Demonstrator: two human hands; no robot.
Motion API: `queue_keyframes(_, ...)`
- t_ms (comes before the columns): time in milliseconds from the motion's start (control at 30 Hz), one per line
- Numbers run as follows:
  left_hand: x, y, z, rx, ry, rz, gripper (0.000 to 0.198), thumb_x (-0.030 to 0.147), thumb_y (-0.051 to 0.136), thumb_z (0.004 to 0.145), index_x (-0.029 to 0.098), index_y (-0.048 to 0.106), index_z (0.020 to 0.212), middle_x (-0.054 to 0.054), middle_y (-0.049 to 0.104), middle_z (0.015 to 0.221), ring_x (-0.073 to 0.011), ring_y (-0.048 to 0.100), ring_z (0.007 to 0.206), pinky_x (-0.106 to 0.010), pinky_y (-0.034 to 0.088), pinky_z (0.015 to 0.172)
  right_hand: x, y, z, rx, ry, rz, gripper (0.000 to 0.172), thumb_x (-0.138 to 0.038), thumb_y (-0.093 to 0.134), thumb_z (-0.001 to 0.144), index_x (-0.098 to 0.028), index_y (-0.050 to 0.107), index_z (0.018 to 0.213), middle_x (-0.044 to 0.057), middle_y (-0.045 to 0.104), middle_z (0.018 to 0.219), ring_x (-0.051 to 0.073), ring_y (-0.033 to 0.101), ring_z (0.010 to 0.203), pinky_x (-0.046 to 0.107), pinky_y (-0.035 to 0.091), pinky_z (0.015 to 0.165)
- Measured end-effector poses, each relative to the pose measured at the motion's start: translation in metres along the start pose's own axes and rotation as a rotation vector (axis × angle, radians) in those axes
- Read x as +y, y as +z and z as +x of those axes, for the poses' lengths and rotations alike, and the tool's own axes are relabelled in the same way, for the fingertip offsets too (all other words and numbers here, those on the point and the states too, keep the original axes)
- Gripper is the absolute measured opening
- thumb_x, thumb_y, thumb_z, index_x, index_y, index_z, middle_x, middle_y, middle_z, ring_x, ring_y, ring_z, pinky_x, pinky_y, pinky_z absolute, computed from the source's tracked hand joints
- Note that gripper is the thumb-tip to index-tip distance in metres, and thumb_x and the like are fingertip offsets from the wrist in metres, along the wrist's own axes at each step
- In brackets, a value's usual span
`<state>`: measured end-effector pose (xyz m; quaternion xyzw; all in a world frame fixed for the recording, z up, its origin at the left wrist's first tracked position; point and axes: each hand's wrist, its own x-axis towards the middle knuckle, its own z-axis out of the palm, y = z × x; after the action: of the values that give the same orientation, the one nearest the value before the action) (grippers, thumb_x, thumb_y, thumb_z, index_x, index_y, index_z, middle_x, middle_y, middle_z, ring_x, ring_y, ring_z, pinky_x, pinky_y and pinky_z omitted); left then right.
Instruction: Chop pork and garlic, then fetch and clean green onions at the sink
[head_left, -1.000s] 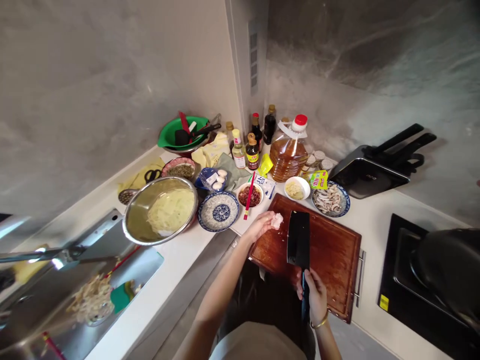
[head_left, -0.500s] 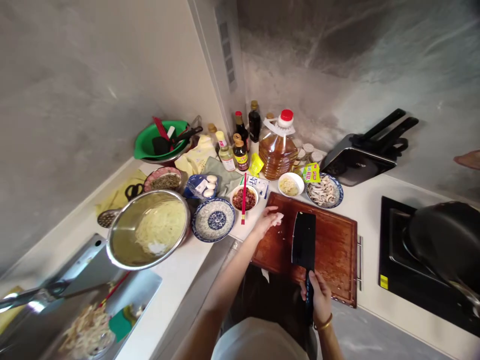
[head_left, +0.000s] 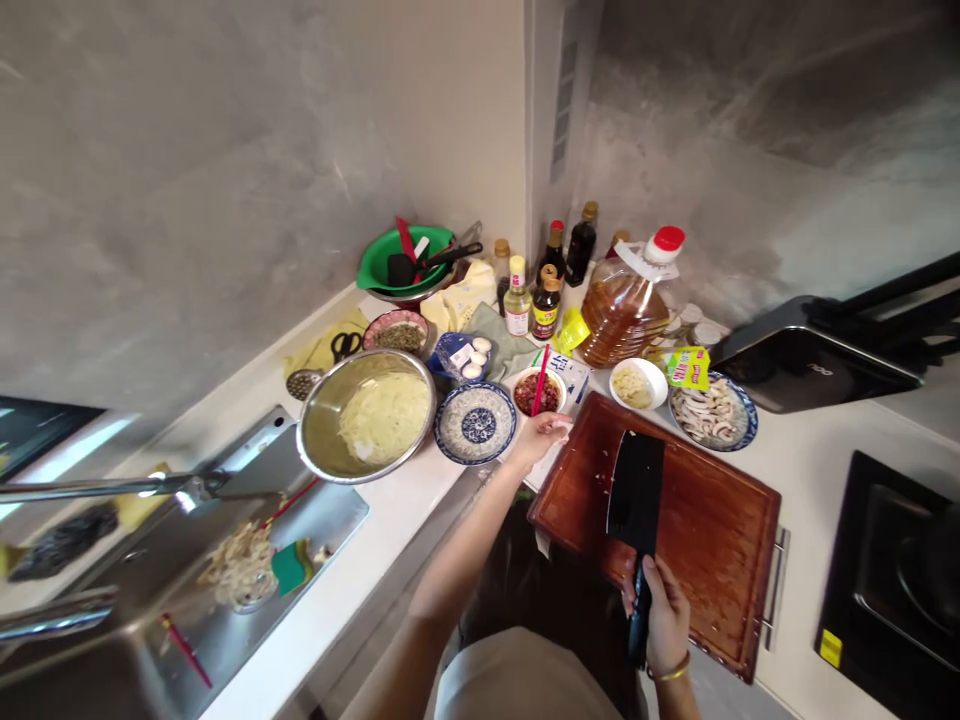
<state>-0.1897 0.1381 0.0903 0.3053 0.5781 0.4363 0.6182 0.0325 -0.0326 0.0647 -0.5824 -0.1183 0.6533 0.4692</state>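
My right hand (head_left: 666,610) grips the black handle of a cleaver (head_left: 636,490), its broad dark blade lying over the wooden cutting board (head_left: 720,540). Just off the board's left corner, my left hand (head_left: 538,442) has its fingers closed on a small whitish scrap (head_left: 556,428); its exact kind is unclear. Right behind that hand sits a bowl of dark red diced meat (head_left: 534,392) with red chopsticks (head_left: 541,375) across it. Small pale bits lie on the board near the blade. To the left is a blue-patterned plate (head_left: 450,420) with nothing on it.
A steel bowl (head_left: 313,440) of pale shreds in liquid stands beside the sink (head_left: 341,525). Behind the board are a bowl of minced garlic (head_left: 632,386), sliced mushrooms (head_left: 709,410), an oil jug (head_left: 626,315) and sauce bottles (head_left: 546,310). A knife block (head_left: 810,350) and stove (head_left: 885,560) stand right.
My left hand has moved left off the board with the whitish scrap, towards the meat bowl. The view has turned left. My right hand still holds the cleaver over the board.
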Motion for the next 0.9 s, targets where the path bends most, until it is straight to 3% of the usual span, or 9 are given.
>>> queue_keyframes(233,0.012,-0.078,-0.013,0.225,0.034,0.030,0.030,0.029,0.069,0.062,0.013,0.065,0.086,0.000,0.060,0.065,-0.0086,0.052,0.056,-0.022,0.043,0.058,-0.004,0.013,-0.002,-0.018,0.023,-0.006,0.023,-0.035,0.065,0.070,-0.019,0.055,0.083,-0.002,0.056,0.070,0.005,0.045,0.044,0.016,0.034,0.034)
queue_keyframes(367,0.007,-0.100,-0.011,0.297,0.018,-0.056,0.033,0.031,0.071,0.061,0.013,0.064,0.088,-0.002,0.062,0.071,-0.0084,0.054,0.057,-0.022,0.044,0.061,-0.005,0.021,-0.002,-0.053,0.007,-0.021,0.022,-0.035,0.065,0.071,-0.018,0.055,0.082,-0.001,0.057,0.073,0.005,0.045,0.044,0.016,0.034,0.033)
queue_keyframes(700,0.020,-0.083,-0.008,0.252,0.060,-0.059,0.034,0.032,0.071,0.059,0.014,0.064,0.088,-0.002,0.062,0.074,-0.0088,0.054,0.062,-0.023,0.045,0.064,0.003,0.031,-0.005,-0.050,-0.007,-0.040,0.024,-0.038,0.063,0.071,-0.019,0.056,0.083,0.000,0.057,0.071,0.006,0.046,0.041,0.018,0.034,0.032)
queue_keyframes(900,0.024,-0.041,0.010,0.057,0.100,0.056,0.032,0.034,0.068,0.064,0.016,0.065,0.091,-0.003,0.063,0.080,-0.0111,0.056,0.067,-0.025,0.047,0.067,0.009,0.027,-0.008,0.020,-0.039,0.006,0.026,-0.041,0.063,0.071,-0.019,0.055,0.082,-0.001,0.057,0.071,0.006,0.045,0.041,0.017,0.033,0.031)
